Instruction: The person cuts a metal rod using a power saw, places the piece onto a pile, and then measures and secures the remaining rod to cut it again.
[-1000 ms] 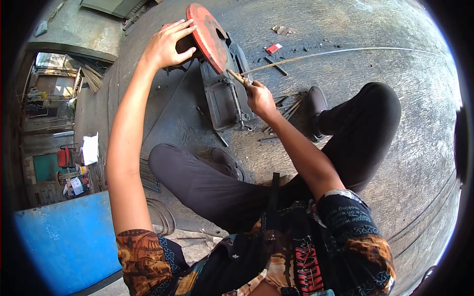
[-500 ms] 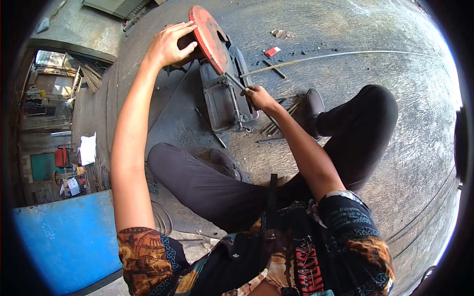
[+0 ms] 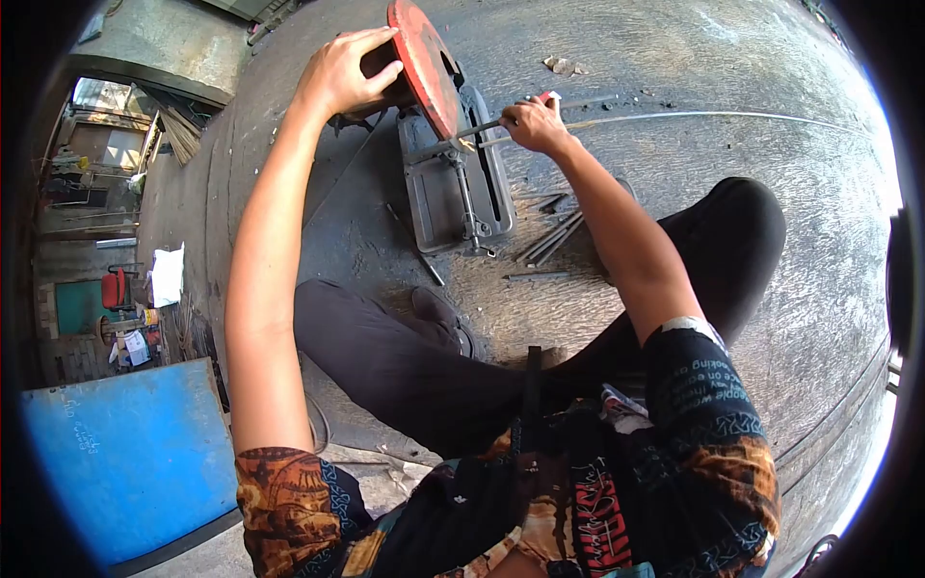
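Observation:
My left hand (image 3: 339,75) is at the upper left, thumb and fingers curved round the dark upper part of a cut-off saw, beside its round red guard (image 3: 424,72). The saw's grey metal base (image 3: 438,207) rests on the floor. To the right of the guard, my right hand (image 3: 536,125) is closed round a thin metal rod (image 3: 588,101). One end of the rod reaches the clamp area under the guard's lower edge. A small orange-yellow spot (image 3: 466,145) shows there.
Several short metal bars (image 3: 554,239) lie right of the base, and a dark rod (image 3: 416,246) lies left of it. A long thin rod (image 3: 713,114) stretches right. A blue panel (image 3: 125,453) stands lower left. My bent legs flank the near floor.
My right hand has moved up and away from me, and the rod it holds now lies closer to level. The guard appears slightly farther right, with my left hand still at the saw.

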A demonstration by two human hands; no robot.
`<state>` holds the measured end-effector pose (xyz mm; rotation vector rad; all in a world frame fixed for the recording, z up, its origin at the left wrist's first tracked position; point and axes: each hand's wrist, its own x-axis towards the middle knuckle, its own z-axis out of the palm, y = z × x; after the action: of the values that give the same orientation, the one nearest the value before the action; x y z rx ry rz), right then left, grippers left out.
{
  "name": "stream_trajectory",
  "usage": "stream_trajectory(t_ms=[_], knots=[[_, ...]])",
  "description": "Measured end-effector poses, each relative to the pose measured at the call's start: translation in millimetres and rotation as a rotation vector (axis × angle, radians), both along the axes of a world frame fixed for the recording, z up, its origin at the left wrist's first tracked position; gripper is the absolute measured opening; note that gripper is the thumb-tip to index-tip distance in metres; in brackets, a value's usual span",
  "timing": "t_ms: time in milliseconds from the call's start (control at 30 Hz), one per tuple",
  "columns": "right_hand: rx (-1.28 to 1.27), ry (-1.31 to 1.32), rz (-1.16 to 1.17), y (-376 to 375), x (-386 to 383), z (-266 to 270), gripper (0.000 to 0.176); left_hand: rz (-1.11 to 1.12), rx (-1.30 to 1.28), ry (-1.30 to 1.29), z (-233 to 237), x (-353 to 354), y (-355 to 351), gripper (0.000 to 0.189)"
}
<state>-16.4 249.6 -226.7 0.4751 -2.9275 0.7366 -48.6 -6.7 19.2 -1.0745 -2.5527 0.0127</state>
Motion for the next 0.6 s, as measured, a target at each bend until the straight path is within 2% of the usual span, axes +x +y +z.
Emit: stream_trajectory(t_ms=[400, 600], knots=[[-0.026, 0.015, 0.031, 1.8, 5.4, 2.5, 0.029, 0.024, 0.001, -0.027, 4.8, 3.4, 3.9, 0.05], [-0.055, 0.012, 0.016, 0.0, 8.6, 6.3, 0.03, -0.039, 0.016, 0.021, -0.6, -4.7, -2.5, 0.052]])
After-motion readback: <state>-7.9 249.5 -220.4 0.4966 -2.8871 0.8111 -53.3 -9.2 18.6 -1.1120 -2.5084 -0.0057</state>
